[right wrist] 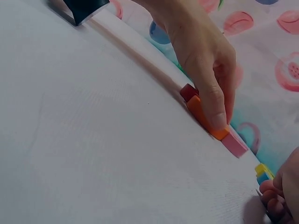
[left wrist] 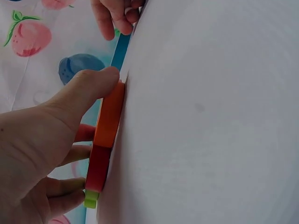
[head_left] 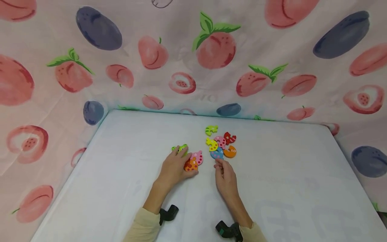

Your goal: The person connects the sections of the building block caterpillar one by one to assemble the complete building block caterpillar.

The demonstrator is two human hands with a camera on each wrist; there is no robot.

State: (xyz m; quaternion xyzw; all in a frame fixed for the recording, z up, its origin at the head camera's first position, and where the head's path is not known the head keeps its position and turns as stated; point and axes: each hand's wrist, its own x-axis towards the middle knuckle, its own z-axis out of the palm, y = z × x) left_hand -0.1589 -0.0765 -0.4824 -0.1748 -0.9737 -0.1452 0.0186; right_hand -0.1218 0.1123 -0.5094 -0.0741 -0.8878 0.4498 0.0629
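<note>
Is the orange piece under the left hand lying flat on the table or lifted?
Flat: the orange piece rests on the white table, with the left hand touching it.

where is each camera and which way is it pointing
Head: above, looking forward and down at the table and puzzle pieces; both forearms and hands show.
Left wrist: low along the table, at the left hand pressing the orange piece.
Right wrist: low along the table, facing the left hand; right hand's fingertips at the corner.
Shared: the orange piece appears in all three views.
</note>
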